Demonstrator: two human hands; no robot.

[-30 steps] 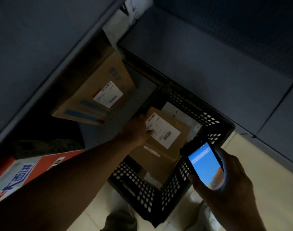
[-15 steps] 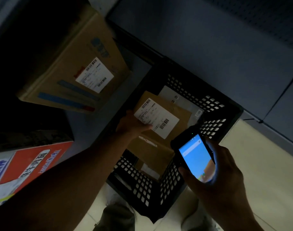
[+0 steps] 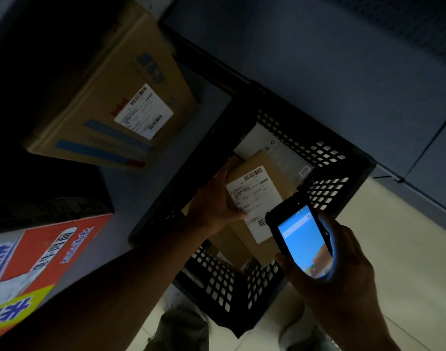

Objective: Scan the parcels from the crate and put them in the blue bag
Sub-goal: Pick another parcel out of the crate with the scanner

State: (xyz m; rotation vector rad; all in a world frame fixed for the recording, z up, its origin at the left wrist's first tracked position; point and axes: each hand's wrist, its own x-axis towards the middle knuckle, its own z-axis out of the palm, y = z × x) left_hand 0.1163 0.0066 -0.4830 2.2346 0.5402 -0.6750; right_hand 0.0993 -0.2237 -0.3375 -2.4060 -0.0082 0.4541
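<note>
The big cardboard box [image 3: 110,97] sits well off to the far left of the left grip [image 3: 211,206], out of play. The black crate [image 3: 323,188] stands on the floor beneath both grips, open top up, so the parcels inside are in easy reach. The brown parcel [image 3: 265,168] is in the crate's mouth, label side up; I'd say that's so the barcodes face the reader. The scanner [image 3: 303,239] hangs just right of the left grip, over the near corner of the label [image 3: 255,196], with its lit screen turned to the person, likely for checking the read.

The left forearm reaches in from the lower left, and the left grip is clamped on the parcel's left edge, thumb across the label. The right grip [image 3: 343,269] is wrapped around the scanner from below. No blue bag in sight.
</note>
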